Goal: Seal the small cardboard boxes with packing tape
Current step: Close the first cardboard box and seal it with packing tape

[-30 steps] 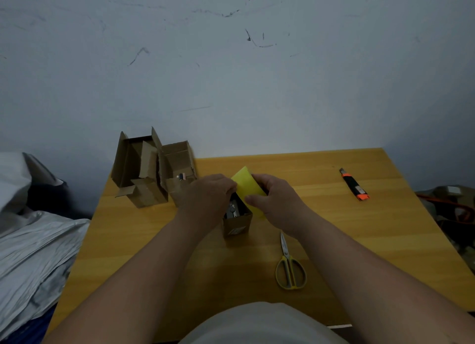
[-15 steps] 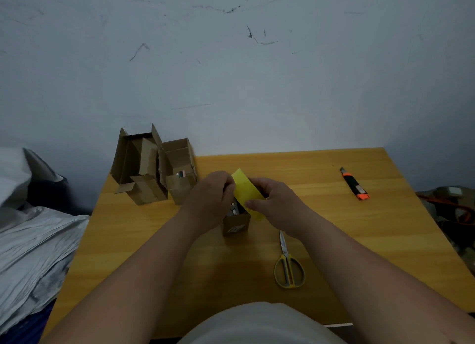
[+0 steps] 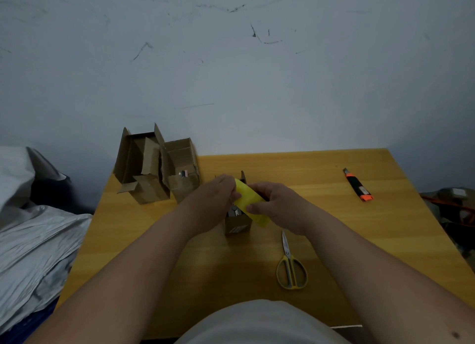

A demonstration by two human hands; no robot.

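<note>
Yellow tape strip lowered, both hands pinching it above brown box

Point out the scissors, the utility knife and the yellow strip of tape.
scissors (image 3: pixel 290 266): head view, on the pivot just above the yellow handles.
utility knife (image 3: pixel 357 187): head view, on the middle of its black body.
yellow strip of tape (image 3: pixel 249 198): head view, on the middle of the strip between the hands.

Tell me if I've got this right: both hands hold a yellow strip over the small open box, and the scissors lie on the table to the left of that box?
Not quite. The head view shows the scissors lying right of the small box, nearer the person. Both hands, left and right, do hold the yellow strip over it.
</note>
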